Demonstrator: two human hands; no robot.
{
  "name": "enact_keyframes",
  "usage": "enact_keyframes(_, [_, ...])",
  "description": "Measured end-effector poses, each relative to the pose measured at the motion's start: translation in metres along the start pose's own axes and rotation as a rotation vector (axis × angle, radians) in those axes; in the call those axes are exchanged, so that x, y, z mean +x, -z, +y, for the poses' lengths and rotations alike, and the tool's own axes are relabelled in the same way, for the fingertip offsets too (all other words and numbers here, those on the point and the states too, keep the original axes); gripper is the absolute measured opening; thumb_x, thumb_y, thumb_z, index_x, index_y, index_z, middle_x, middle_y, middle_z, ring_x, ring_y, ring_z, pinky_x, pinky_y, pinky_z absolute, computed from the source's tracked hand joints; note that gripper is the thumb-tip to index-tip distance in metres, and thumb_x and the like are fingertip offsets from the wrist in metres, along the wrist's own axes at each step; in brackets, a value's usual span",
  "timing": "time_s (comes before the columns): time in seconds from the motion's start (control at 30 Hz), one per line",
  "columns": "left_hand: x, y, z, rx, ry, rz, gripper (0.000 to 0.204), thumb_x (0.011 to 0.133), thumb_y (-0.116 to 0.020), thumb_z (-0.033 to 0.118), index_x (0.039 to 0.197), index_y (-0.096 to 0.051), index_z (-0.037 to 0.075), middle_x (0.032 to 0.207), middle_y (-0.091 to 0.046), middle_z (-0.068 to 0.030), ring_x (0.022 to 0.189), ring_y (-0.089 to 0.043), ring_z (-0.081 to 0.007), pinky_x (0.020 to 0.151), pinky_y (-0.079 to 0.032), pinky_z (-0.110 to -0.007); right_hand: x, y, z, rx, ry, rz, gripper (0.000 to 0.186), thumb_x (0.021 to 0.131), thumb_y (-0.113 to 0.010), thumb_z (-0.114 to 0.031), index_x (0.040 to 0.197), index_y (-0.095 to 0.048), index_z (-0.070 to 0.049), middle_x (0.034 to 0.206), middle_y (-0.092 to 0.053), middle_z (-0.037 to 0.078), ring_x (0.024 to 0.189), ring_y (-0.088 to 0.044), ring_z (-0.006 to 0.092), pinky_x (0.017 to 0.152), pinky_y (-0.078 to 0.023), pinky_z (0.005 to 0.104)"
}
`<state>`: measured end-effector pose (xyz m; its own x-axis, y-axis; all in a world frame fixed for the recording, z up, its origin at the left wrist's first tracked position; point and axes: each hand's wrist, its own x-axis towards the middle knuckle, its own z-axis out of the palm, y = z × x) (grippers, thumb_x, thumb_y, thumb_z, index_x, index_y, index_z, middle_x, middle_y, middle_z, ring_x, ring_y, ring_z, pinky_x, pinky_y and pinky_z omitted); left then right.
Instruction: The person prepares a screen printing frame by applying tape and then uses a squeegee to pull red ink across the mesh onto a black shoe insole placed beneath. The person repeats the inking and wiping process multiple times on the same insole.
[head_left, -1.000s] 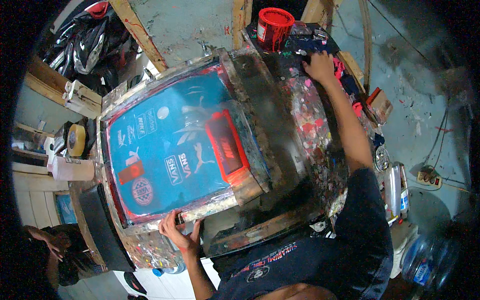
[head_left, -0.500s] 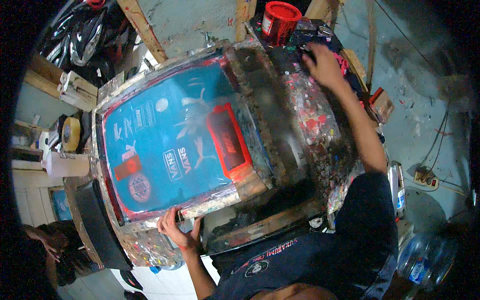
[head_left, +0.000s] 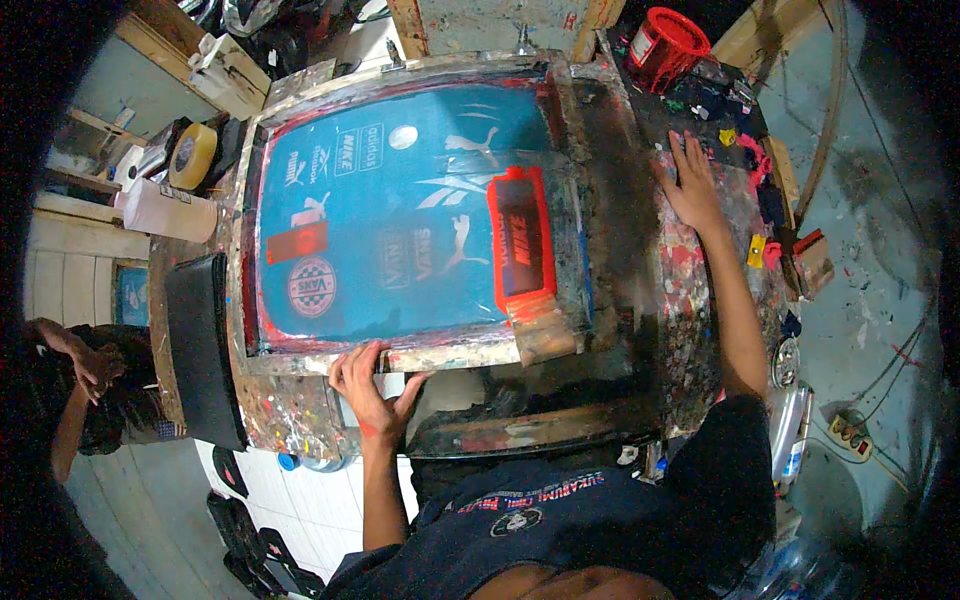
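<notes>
A screen printing frame (head_left: 453, 358) with blue mesh (head_left: 350, 240) lies on the worn, ink-stained table. Pale logo shapes cover the mesh, and a red-inked rectangle (head_left: 524, 240) stands out on its right part. My left hand (head_left: 370, 395) grips the frame's near wooden edge, fingers over the top and thumb spread to the right. On the paint-spattered tabletop right of the frame, my right hand (head_left: 692, 188) lies flat with fingers stretched out and nothing in it. Just beyond it are bits of yellow and pink material (head_left: 752, 160).
A red tub (head_left: 665, 48) stands at the far right corner. Left of the frame are a tape roll (head_left: 193, 157), a whitish plastic container (head_left: 168, 210) and a black folded pad (head_left: 205, 350). Another person's hands (head_left: 85, 365) show at far left. A power strip (head_left: 850, 437) lies at right.
My right hand has come back from near the red tub, where it was at a small dark thing, and now lies flat. My left hand stays on the frame. The view has shifted.
</notes>
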<state>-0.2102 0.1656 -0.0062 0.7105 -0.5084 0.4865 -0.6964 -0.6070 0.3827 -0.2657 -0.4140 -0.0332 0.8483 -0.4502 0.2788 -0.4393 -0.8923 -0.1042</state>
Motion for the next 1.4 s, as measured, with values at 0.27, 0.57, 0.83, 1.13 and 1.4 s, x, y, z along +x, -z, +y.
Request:
enact_keyframes(0.27, [-0.002, -0.001, -0.002, 0.018, 0.007, -0.009, 0.082, 0.066, -0.092, 0.033, 0.133, -0.052, 0.006, 0.121, -0.065, -0.0081, 0.117, -0.056, -0.0288, 0.107, -0.028, -0.049, 0.01, 0.014, -0.014, -0.011, 0.007, -0.007, 0.072, 0.099, -0.052, -0.053, 0.16, -0.03, -0.021, 0.166, -0.021, 0.017, 0.154, -0.017, 0.0373, 0.124, -0.016, 0.0474])
enact_keyframes(0.57, [-0.004, -0.002, -0.007, -0.022, -0.011, -0.01, 0.076, 0.068, -0.091, 0.032, 0.129, -0.056, 0.002, 0.121, -0.067, -0.0104, 0.114, -0.06, -0.0294, 0.105, -0.031, -0.05, 0.006, 0.011, -0.037, 0.086, 0.111, -0.05, 0.073, 0.098, -0.058, -0.049, 0.16, -0.03, -0.022, 0.167, -0.018, 0.016, 0.154, -0.015, 0.0379, 0.125, -0.014, 0.0492])
enact_keyframes(0.83, [-0.014, -0.004, -0.011, -0.025, 0.026, -0.018, 0.076, 0.069, -0.089, 0.039, 0.129, -0.057, 0.006, 0.118, -0.068, -0.0078, 0.115, -0.06, -0.0291, 0.107, -0.03, -0.051, -0.001, 0.023, -0.029, 0.101, 0.087, -0.101, 0.075, 0.097, -0.059, -0.052, 0.159, -0.031, -0.021, 0.167, -0.02, 0.017, 0.154, -0.016, 0.0388, 0.124, -0.016, 0.0509])
enact_keyframes(1.13, [-0.012, -0.003, -0.01, -0.036, 0.046, -0.034, 0.076, 0.068, -0.091, 0.037, 0.129, -0.057, 0.006, 0.119, -0.068, -0.0079, 0.113, -0.061, -0.0288, 0.106, -0.032, -0.052, 0.003, 0.026, -0.031, 0.069, 0.069, -0.078, 0.073, 0.097, -0.058, -0.053, 0.158, -0.034, -0.02, 0.166, -0.023, 0.018, 0.152, -0.021, 0.0399, 0.123, -0.018, 0.052])
enact_keyframes(1.4, [-0.006, -0.003, -0.009, -0.008, 0.006, -0.006, 0.077, 0.066, -0.092, 0.034, 0.128, -0.055, 0.006, 0.116, -0.069, -0.0069, 0.111, -0.06, -0.0278, 0.105, -0.032, -0.049, 0.004, 0.026, -0.028, 0.073, 0.109, -0.075, 0.074, 0.097, -0.057, -0.053, 0.159, -0.033, -0.019, 0.166, -0.023, 0.018, 0.153, -0.021, 0.0378, 0.124, -0.017, 0.0505])
